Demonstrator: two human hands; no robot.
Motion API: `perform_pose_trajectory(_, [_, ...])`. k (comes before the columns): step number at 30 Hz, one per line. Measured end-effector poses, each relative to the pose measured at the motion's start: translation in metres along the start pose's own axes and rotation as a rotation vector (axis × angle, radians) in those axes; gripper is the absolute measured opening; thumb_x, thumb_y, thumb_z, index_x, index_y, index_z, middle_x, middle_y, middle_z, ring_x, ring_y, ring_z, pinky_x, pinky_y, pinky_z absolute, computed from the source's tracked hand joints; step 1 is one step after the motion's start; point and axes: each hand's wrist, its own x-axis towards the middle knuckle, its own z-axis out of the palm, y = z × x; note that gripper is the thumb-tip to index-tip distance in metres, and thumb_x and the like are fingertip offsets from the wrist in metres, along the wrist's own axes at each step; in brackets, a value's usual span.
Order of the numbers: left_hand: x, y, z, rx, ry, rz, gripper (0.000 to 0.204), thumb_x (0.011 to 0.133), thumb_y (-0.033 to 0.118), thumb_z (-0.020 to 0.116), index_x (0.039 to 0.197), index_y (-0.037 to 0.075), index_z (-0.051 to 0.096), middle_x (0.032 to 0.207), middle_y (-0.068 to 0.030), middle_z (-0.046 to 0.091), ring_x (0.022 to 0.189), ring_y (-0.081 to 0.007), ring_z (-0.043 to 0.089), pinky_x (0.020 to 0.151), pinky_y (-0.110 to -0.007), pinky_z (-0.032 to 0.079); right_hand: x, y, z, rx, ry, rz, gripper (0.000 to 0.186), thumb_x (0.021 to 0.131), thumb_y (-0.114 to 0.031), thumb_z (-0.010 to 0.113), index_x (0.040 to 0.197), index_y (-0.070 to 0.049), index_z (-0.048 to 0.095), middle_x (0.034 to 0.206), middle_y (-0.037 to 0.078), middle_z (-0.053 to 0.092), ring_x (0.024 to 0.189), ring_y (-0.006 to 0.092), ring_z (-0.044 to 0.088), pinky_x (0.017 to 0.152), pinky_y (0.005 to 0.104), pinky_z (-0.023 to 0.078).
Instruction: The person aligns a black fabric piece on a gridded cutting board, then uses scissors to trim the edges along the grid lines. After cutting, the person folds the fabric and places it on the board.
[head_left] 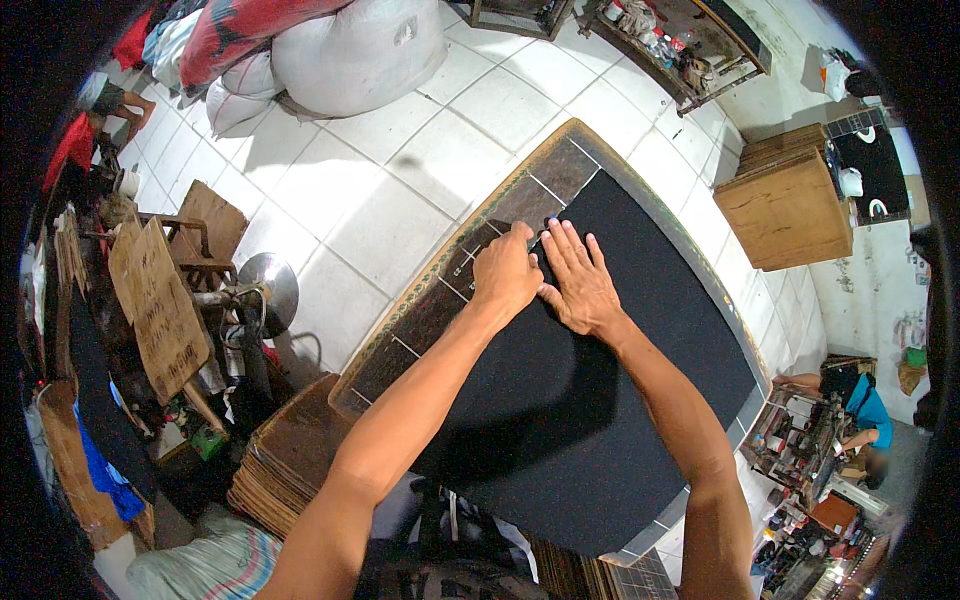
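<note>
Black cloth [640,260] lies, in the head view, flat across most of the worktop [430,315], leaving a dark strip with white lines bare along the worktop's left side. Near the worktop's far corner, both hands meet at the cloth's left edge. The right hand [578,285] is opened flat, palm down on the cloth, fingers stretched toward that corner, and grips nothing. The left hand [508,268] has its fingers curled in, just beside a small dark thing [536,242] at the right hand's fingertips; whether it has hold of this, I cannot tell. The step in hand looks like steadying and lining up the cloth against the strip. The next move probably calls for light, even pressure from the flat hand, so the edge neither shifts nor creases while the other hand works. The cloth's long axis seems to follow the worktop's left edge, slanting from the far corner toward the person's side, though the lens bends its outline.
</note>
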Motion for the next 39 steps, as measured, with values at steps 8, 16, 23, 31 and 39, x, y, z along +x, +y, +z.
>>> perform_pose_trajectory(8, [-0.012, -0.003, -0.015, -0.024, -0.134, -0.063, 0.036, 0.084, 0.011, 0.070, 0.117, 0.001, 0.060, 0.096, -0.0238, 0.071, 0.092, -0.0404, 0.070, 0.082, -0.050, 0.053, -0.006, -0.014, 0.004, 0.019, 0.006, -0.002, 0.080, 0.100, -0.059, 0.036, 0.156, -0.003, 0.024, 0.166, 0.013, 0.016, 0.154, 0.0298, 0.012, 0.123, 0.0518, 0.011])
perform_pose_trajectory(16, [-0.030, -0.008, -0.027, -0.027, -0.169, -0.103, 0.034, 0.083, 0.009, 0.071, 0.115, 0.001, 0.061, 0.096, -0.0231, 0.071, 0.093, -0.0395, 0.069, 0.081, -0.049, 0.053, -0.011, -0.028, 0.007, 0.015, -0.011, -0.012, 0.080, 0.100, -0.058, 0.036, 0.156, -0.003, 0.024, 0.166, 0.013, 0.015, 0.154, 0.0293, 0.011, 0.123, 0.0518, 0.010])
perform_pose_trajectory(23, [-0.041, -0.023, -0.015, -0.004, 0.032, 0.033, 0.036, 0.082, 0.011, 0.073, 0.116, 0.006, 0.062, 0.084, -0.0158, 0.070, 0.076, -0.0367, 0.069, 0.070, -0.048, 0.052, -0.015, -0.043, 0.008, 0.028, -0.018, -0.007, 0.081, 0.099, -0.058, 0.039, 0.156, -0.003, 0.025, 0.166, 0.014, 0.015, 0.154, 0.0300, 0.012, 0.123, 0.0524, 0.010])
perform_pose_trajectory(31, [-0.041, -0.018, -0.018, -0.047, -0.044, -0.008, 0.038, 0.083, 0.013, 0.072, 0.118, 0.007, 0.060, 0.086, -0.0167, 0.069, 0.081, -0.0370, 0.069, 0.072, -0.048, 0.052, -0.019, -0.053, 0.013, 0.045, 0.009, -0.009, 0.081, 0.098, -0.055, 0.043, 0.156, -0.002, 0.024, 0.166, 0.015, 0.016, 0.154, 0.0308, 0.013, 0.123, 0.0526, 0.011])
perform_pose_trajectory(39, [-0.053, -0.033, -0.020, -0.040, -0.043, -0.019, 0.036, 0.083, 0.012, 0.071, 0.117, 0.006, 0.061, 0.085, -0.0168, 0.070, 0.080, -0.0372, 0.068, 0.072, -0.048, 0.052, -0.021, -0.064, 0.012, 0.039, 0.027, 0.015, 0.079, 0.099, -0.053, 0.043, 0.155, -0.001, 0.025, 0.165, 0.016, 0.017, 0.153, 0.0314, 0.014, 0.123, 0.0528, 0.011])
